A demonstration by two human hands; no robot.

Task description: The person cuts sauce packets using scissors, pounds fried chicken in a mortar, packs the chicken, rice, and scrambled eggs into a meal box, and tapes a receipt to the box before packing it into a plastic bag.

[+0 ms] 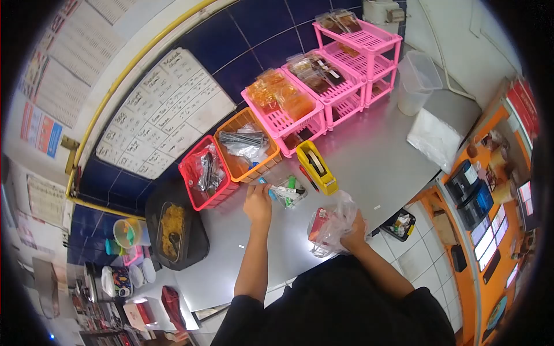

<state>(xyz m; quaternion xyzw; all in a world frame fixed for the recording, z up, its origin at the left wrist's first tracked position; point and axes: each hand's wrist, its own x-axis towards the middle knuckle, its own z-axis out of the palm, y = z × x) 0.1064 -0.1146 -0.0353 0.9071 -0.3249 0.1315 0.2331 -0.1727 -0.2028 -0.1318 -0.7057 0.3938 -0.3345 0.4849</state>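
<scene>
My left hand (pixel 258 202) is closed with its fingertips on a slim blue thing (pixel 266 188), perhaps a marker, at the edge of a small clear container (pixel 293 193). Inside that container lie a white marker-like stick (pixel 285 191) and green items. My right hand (pixel 354 233) grips the gathered top of a clear plastic bag (pixel 340 222) near the table's front edge. Through the bag shows a red and white box (pixel 318 224); the rest of its contents is unclear. A yellow tape dispenser (pixel 318 167) stands just beyond the bag, with a red pen (pixel 309 178) beside it.
Red (pixel 199 173) and orange baskets (pixel 248 144) hold plastic-wrapped cutlery. Pink racks (pixel 288 115) carry sachets along the tiled wall. A black tub (pixel 173 230) with yellow food stands left. White plastic sheets (pixel 434 138) and a clear pitcher (pixel 416 81) are at the right.
</scene>
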